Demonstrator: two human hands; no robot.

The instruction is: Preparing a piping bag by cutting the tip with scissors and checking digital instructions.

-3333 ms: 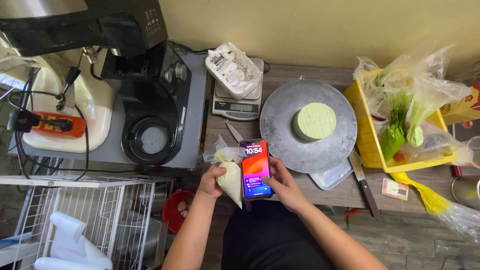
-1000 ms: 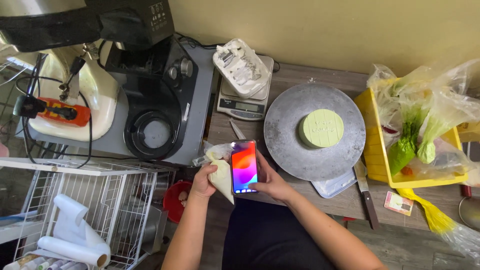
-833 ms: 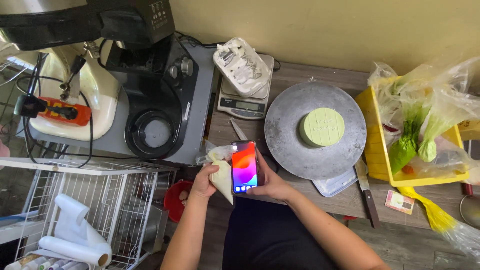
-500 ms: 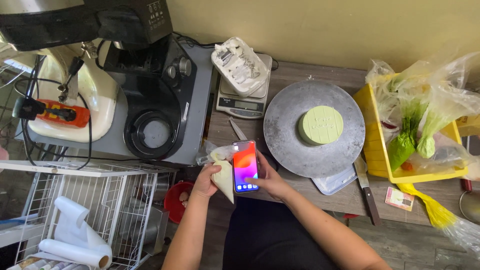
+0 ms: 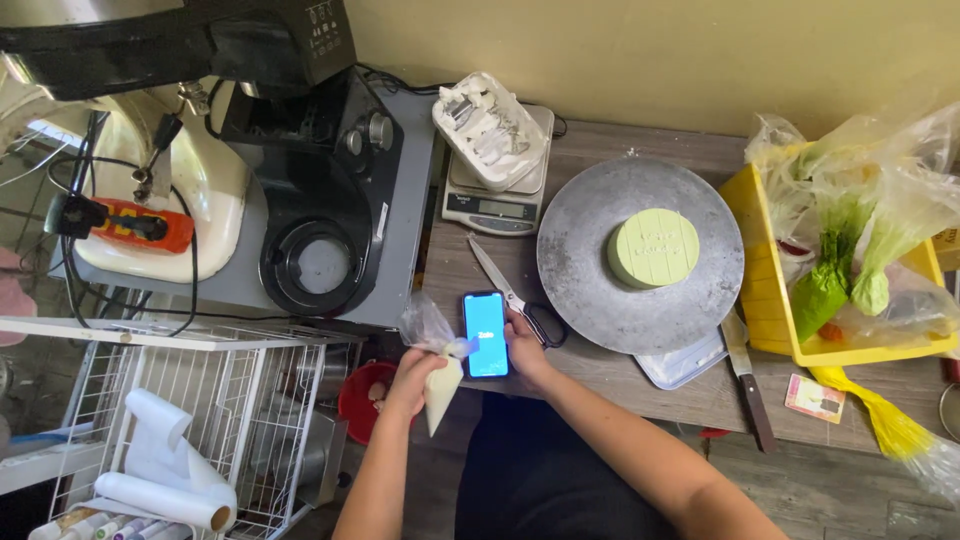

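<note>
Hands first: both sit low at the front edge of the wooden table [image 5: 640, 385], forearms coming up from the bottom of the head view. Left hand [image 5: 412, 372] is curled shut around a piping bag [image 5: 440, 385], a soft clear plastic cone with pale cream inside, tip pointing down and the twisted top bunched above the knuckles. Right hand [image 5: 525, 350] is wrapped around the side of a smartphone [image 5: 486, 334], a slim dark slab held upright just beside the bag. Scissors [image 5: 510, 295] with dark handles lie on the table touching that hand's far side. Further back there's a round grey metal turntable [image 5: 600, 300] carrying a small pale green cake [image 5: 654, 247], smooth on the sides with faint lines on top. A kitchen scale [image 5: 492, 205] has a white tray of metal bits on it, and a knife [image 5: 745, 375] lies right of the turntable. Compared with half a second ago, the phone screen has gone from a colourful multi-tone display to plain bright blue, and both hands have stayed where they were.
</note>
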